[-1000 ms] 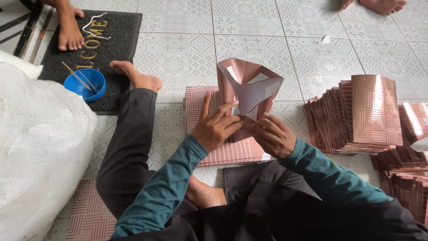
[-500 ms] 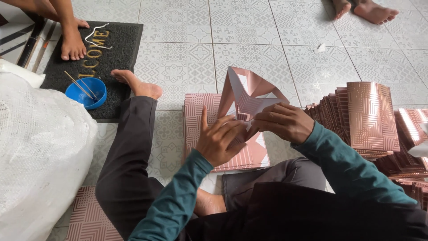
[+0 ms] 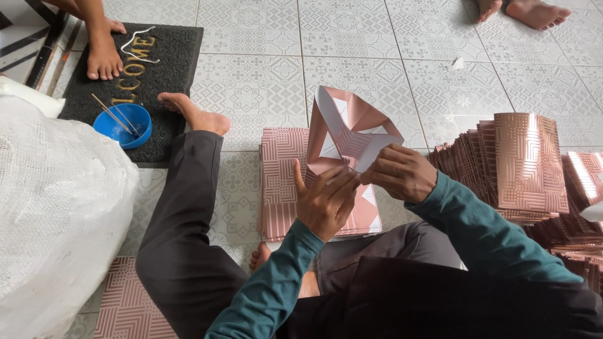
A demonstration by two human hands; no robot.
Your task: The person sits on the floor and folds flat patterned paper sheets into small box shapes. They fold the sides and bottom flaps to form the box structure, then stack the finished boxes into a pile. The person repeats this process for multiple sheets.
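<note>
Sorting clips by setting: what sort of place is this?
Probably a home entryway used for piecework: patterned tiled floor, a dark doormat, stacks of rose-gold folded card, and both hands folding one piece.

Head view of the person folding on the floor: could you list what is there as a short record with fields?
setting: patterned grey tiled floor, person seated
left hand: left hand pressing the lower edge of the half-folded rose-gold patterned paper bag
right hand: right hand pinching the bag's flap
under the bag: flat stack of rose-gold patterned sheets
right side: leaning pile of folded rose-gold pieces
left side: large white mesh sack; blue round bowl with thin sticks on a dark doormat
others: bare feet of other people at the top edge
</note>
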